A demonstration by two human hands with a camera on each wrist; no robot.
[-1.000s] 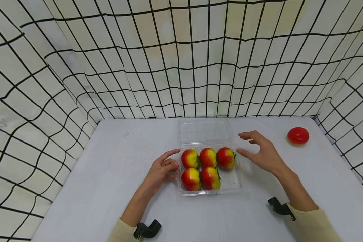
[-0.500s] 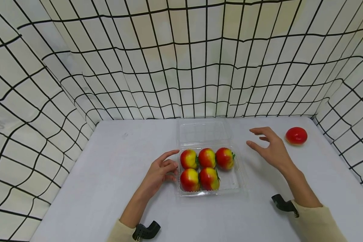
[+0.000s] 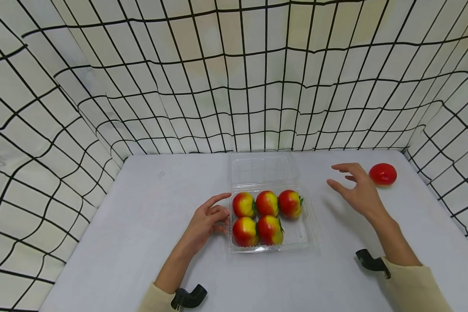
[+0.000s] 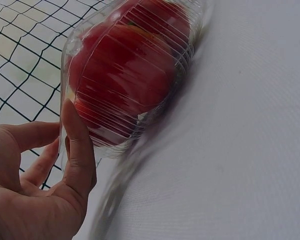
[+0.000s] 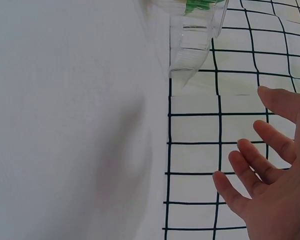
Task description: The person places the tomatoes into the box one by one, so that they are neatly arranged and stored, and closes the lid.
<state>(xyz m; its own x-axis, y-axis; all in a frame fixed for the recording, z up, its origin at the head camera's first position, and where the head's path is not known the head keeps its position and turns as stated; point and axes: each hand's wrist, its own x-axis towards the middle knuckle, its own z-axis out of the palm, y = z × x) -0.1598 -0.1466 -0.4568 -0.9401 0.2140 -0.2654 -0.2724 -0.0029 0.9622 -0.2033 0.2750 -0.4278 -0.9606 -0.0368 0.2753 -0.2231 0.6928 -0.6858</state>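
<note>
1. On the grey table (image 3: 140, 225), a clear plastic clamshell box (image 3: 296, 236) lies open in front of me, its lid (image 3: 263, 170) folded back flat toward the gridded backdrop (image 3: 234, 78).
2. Five red-and-yellow tomatoes (image 3: 267, 203) sit in the box: three in the far row, two in the near row, with the near right corner bare.
3. My left hand (image 3: 206, 221) rests on the table against the box's left wall, fingers loosely bent; the thumb presses on the ribbed side in the left wrist view (image 4: 77, 150). It does not wrap around the box.
4. My right hand (image 3: 356, 190) is raised above the table to the right of the box, apart from it, fingers spread and holding nothing.
5. A sixth tomato (image 3: 382, 174), all red, lies alone by the table's far right corner, just beyond my right fingertips and not touched.
</note>
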